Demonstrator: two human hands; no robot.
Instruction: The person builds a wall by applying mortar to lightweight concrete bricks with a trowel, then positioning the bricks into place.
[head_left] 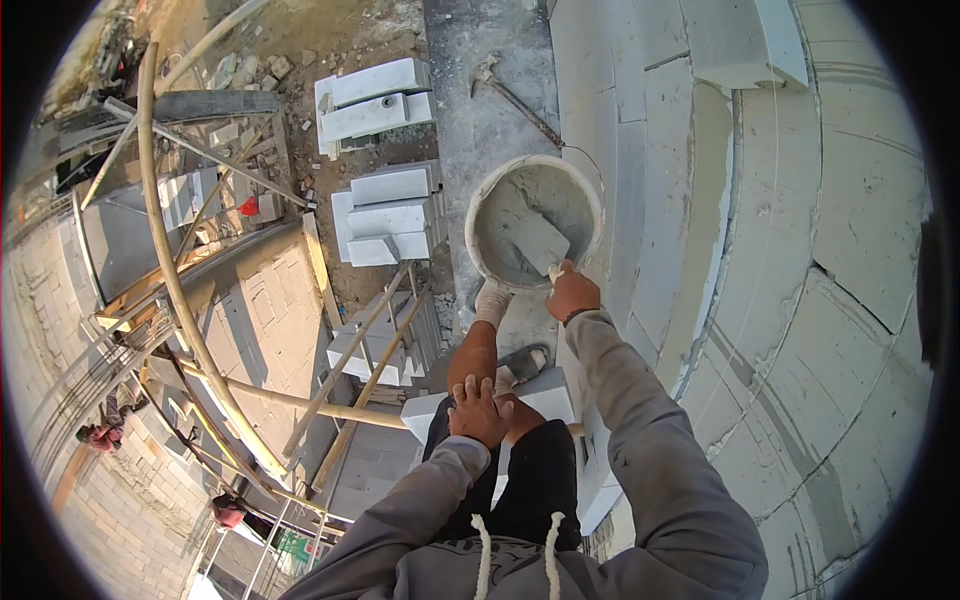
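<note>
My right hand [573,292] is closed around the handle of a trowel [541,242]. Its flat, mortar-coated blade lies in a round bucket [475,248], against the grey wet mortar [505,212]. With fingers spread, my left hand [478,412] rests flat on my bent knee and holds nothing. The bucket stands in front of my feet, close beside the block wall [770,190]. Below my knees is a pale block [553,392], partly hidden by my legs.
A hammer [518,100] lies beyond the bucket on the grey slab. Stacked pale blocks [375,100] and more blocks [388,215] line the left. Wooden poles [163,230] cross the left side. Two people, one person [105,432] and another person [230,513], are lower down there.
</note>
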